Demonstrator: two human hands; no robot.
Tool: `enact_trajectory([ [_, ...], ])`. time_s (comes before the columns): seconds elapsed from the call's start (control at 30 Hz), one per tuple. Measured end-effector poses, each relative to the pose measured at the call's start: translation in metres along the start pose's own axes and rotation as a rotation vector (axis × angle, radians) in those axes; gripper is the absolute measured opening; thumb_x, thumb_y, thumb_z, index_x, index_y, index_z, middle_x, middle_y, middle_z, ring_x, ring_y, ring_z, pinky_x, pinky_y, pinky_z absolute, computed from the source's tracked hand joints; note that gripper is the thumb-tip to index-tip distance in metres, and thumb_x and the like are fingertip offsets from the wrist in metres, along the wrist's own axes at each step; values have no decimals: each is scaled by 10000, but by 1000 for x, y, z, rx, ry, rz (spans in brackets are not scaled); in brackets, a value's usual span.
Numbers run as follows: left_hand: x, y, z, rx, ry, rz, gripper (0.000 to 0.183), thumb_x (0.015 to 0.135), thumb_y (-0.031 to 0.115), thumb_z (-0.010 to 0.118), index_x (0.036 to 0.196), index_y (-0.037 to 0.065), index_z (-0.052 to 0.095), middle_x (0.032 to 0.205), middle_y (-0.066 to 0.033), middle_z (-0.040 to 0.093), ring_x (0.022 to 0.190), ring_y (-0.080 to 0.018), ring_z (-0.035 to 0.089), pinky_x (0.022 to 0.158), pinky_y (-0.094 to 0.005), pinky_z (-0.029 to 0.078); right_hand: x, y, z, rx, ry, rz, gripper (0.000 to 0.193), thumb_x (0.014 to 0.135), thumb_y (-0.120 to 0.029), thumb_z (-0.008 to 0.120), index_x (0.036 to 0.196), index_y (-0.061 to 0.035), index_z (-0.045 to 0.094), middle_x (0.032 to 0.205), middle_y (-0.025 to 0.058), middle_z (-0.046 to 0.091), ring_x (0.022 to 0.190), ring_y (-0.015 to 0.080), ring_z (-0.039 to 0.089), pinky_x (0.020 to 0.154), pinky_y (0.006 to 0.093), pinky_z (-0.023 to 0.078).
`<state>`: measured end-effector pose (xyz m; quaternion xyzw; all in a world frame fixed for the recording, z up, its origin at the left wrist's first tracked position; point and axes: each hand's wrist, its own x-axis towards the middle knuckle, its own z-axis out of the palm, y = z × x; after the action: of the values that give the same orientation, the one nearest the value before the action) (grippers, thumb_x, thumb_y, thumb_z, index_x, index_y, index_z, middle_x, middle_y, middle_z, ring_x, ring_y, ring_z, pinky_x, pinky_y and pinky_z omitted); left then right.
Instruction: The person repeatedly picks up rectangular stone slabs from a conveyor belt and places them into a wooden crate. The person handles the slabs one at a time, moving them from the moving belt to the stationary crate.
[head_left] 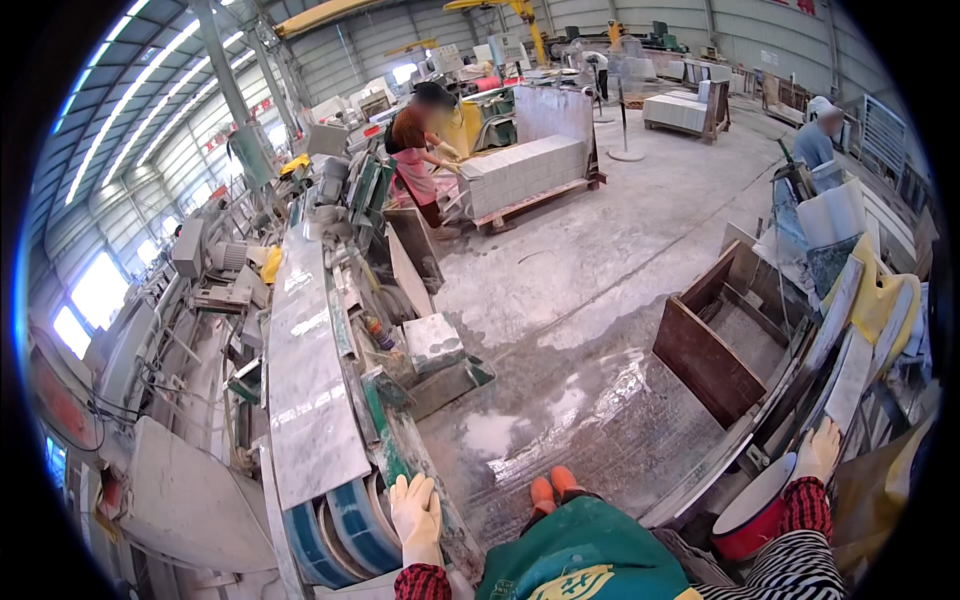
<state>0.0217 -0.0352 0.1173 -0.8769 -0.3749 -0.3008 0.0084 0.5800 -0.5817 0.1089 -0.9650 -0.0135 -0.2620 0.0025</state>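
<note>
My left hand [416, 512], in a pale cream glove, lies with fingers stretched out on the green edge of a machine. Beside it runs a long conveyor bed with a grey-white stone slab [315, 420] on it, ending at a blue roller belt [360, 530]. To the right, my right hand [819, 452], also gloved, reaches out with its fingers extended at the lower end of a pale stone strip [850, 378]. Its fingertips are close to the strip; I cannot tell whether they touch it. A red-sided round container [745, 535] with a pale top is below that hand.
A brown wooden box frame [705, 360] stands on the wet floor [560, 420] ahead. Yellow cloth [875, 300] drapes over stone pieces at right. One person [415, 150] works at a palletised stone stack [530, 175]; another person [815, 145] is at far right.
</note>
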Motion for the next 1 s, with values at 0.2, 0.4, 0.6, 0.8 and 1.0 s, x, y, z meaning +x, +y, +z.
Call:
enact_trajectory([
  [0.2, -2, -2, 1, -16, 28, -3, 236, 793, 40, 713, 1027, 75, 710, 1147, -114, 706, 1116, -418, 582, 997, -527, 457, -5, -5, -8, 9, -43, 1, 445, 966, -205, 632, 1364, -29, 542, 1330, 178, 568, 1263, 367, 536, 1039, 468, 456],
  [0.4, -6, -6, 4, -25, 27, -51, 233, 806, 46, 722, 1035, 85, 743, 1156, -121, 728, 1160, -432, 591, 1022, -508, 466, -10, -4, -5, 18, -45, -7, 455, 970, -217, 630, 1372, -23, 545, 1335, 181, 570, 1262, 369, 541, 1036, 472, 458],
  [0.6, -5, -1, 4, -99, 13, -112, 234, 821, 43, 722, 1045, 90, 769, 1167, -124, 742, 1208, -437, 600, 1085, -520, 442, -17, 14, 15, 31, -11, -21, 465, 981, -234, 634, 1384, -20, 550, 1393, 212, 559, 1287, 384, 532, 1053, 474, 451],
  [0.8, -10, -7, 9, -113, 14, -148, 227, 829, 47, 720, 1046, 92, 769, 1177, -121, 743, 1220, -438, 600, 1095, -524, 435, -24, 8, 7, 46, -58, -6, 493, 983, -242, 644, 1411, -19, 545, 1459, 242, 532, 1330, 401, 510, 1092, 478, 425],
  [1.0, -7, -7, 8, -51, -20, -105, 220, 846, 75, 714, 1057, 98, 770, 1195, -123, 739, 1242, -444, 594, 1115, -539, 421, -31, 10, 7, 22, -43, 1, 519, 979, -249, 649, 1427, -13, 533, 1471, 248, 523, 1346, 413, 498, 1112, 482, 408],
])
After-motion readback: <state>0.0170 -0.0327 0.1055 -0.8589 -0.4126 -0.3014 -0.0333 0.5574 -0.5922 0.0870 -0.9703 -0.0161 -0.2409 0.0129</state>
